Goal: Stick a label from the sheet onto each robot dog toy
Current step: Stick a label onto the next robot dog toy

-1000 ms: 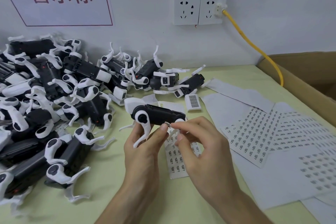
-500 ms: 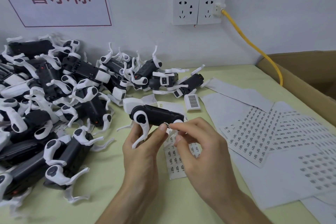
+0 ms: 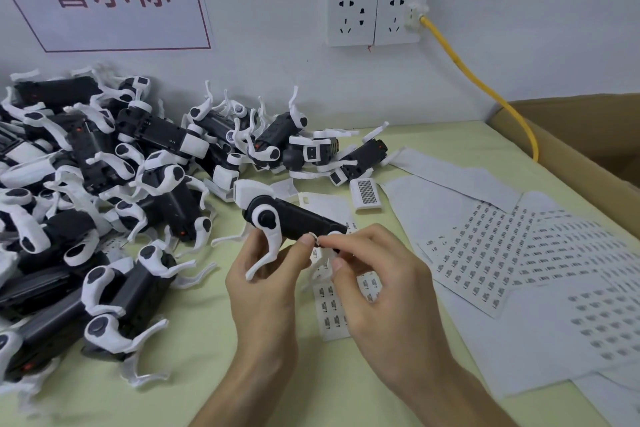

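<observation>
Since a second ago we see little moved: both hands stay on the same dog (image 3: 294, 218). The left hand (image 3: 266, 284) grips its body from below, thumb at the rear end; the right hand (image 3: 381, 284) pinches there beside it, on a tiny label (image 3: 316, 239). Under the hands lies a label sheet (image 3: 332, 312), more sheets (image 3: 485, 253) right, the dog pile (image 3: 104, 191) left.

Bright, even indoor light is filling the scene, casting only faint soft shadows. The wide lens is bending lines near the edges, and fine detail is looking slightly soft.
</observation>
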Tool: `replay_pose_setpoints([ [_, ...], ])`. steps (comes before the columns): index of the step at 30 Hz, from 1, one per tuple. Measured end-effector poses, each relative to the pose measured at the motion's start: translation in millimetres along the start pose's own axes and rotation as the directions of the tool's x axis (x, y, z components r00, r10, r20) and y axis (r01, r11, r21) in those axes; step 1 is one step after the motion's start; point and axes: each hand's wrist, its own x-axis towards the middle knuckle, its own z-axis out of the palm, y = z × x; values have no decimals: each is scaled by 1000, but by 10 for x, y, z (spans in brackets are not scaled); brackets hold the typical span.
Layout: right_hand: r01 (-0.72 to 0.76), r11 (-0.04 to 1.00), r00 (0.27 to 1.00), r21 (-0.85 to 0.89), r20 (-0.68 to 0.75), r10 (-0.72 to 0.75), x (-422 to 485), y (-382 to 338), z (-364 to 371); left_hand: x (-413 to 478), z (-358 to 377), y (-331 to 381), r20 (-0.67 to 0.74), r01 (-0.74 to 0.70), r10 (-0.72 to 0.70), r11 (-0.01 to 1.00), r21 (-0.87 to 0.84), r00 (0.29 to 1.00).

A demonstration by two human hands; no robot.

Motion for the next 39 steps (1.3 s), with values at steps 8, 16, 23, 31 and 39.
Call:
replay_pose_setpoints([
  [8,6,1000,1000,10,22,-6,-13,7,18,20,9,-16,-56,-23,25,999,30,998],
  [16,12,999,999,52,-50,-9,-23,9,20,14,37,-33,-59,-23,24,1000,9,998],
  [23,-21,996,998,90,-59,27,-4,34,0,93,-46,-52,-152,98,-104,994,-51,983],
  [31,-168,985,979,26,122,163,3,135,28,111,-47,9,-125,166,-189,970,-176,974],
  [39,-191,974,967,118,194,166,1,135,35,62,-19,78,-1,218,-223,956,-195,975],
])
